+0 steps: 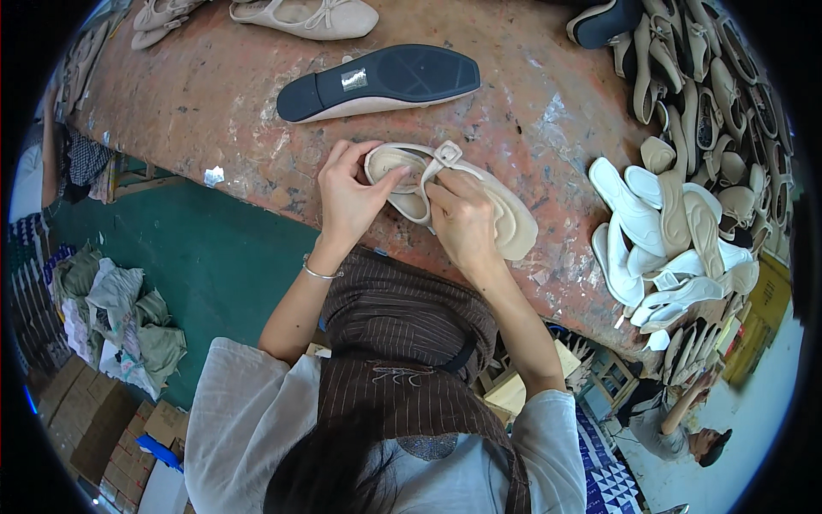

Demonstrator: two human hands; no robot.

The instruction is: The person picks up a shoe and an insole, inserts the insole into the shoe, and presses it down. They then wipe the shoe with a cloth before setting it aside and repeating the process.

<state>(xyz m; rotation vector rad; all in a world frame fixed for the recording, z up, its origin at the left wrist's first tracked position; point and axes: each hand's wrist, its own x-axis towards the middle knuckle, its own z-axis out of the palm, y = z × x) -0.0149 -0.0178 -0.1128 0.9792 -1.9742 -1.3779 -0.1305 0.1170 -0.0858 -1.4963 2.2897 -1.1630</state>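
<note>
A beige flat shoe (402,164) with a small bow or knot on its strap lies on the worn table in front of me, its heel to the left. My left hand (349,190) holds the heel, fingers outside the rim and thumb pressed on the lining inside. The curled fingers of my right hand (465,210) grip at the shoe's opening beside the bow, and their tips are hidden. Past my right hand shows a beige contoured pad (512,221) at the toe end; I cannot tell if it is a loose insole. Beyond lies another shoe (385,81), black sole up.
White and beige insoles (634,218) are heaped at the right, before a large pile of beige flats (719,94). More flats (312,17) stand at the far edge. Cloths (120,317) and cardboard boxes (86,420) lie at left. Another person (676,433) is at lower right.
</note>
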